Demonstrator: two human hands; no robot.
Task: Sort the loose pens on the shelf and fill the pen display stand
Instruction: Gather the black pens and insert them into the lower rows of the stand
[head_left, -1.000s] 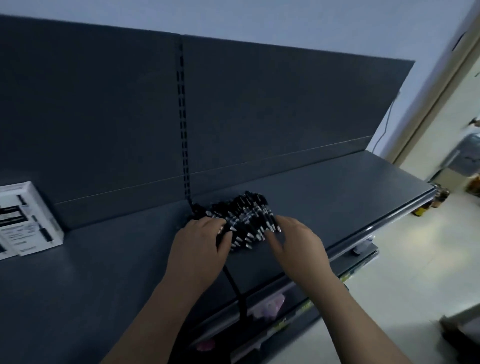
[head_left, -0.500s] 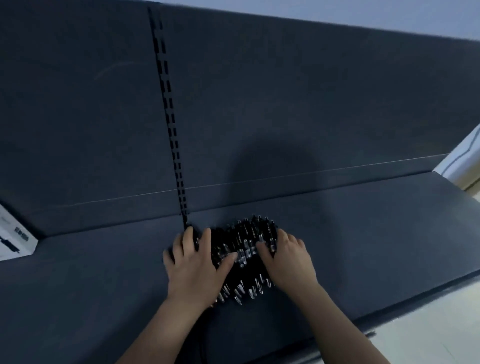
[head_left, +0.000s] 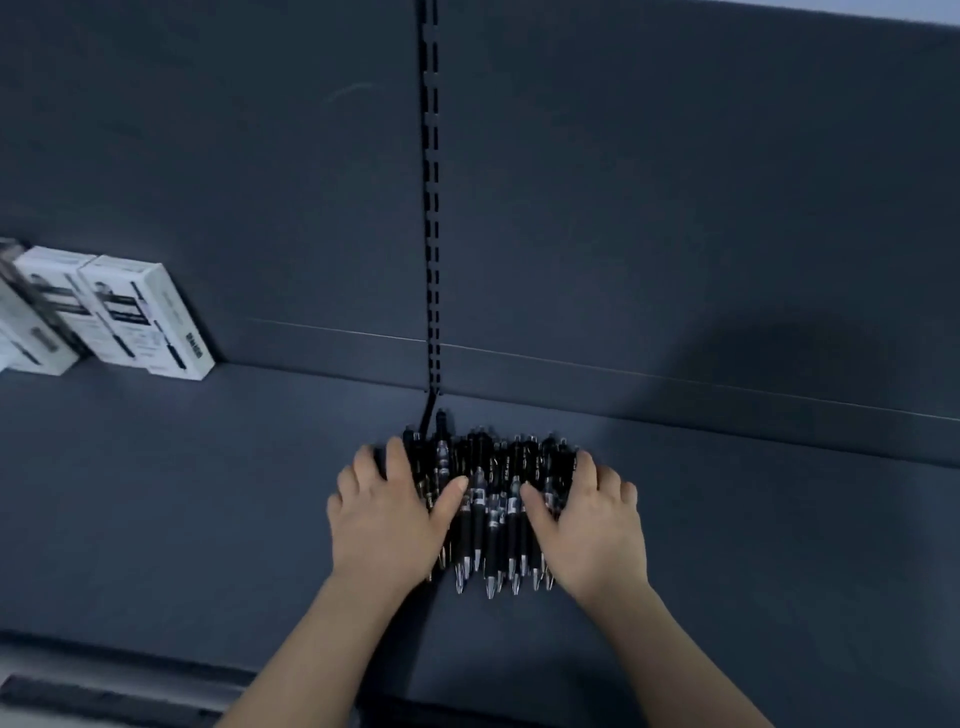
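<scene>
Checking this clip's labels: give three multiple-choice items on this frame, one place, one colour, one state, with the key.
1. Where are the white boxes? A) far left on the shelf, by the back panel B) far right C) on the floor
2. The barrels of the pens are: A) red B) black C) white
3. The left hand and right hand are: A) lifted clear B) holding one pen each C) flanking the pen pile, touching it
Key: 1 A, the boxes sit left against the panel; 2 B, dark barrels, silver tips; 3 C, one hand on each side of the pile.
</scene>
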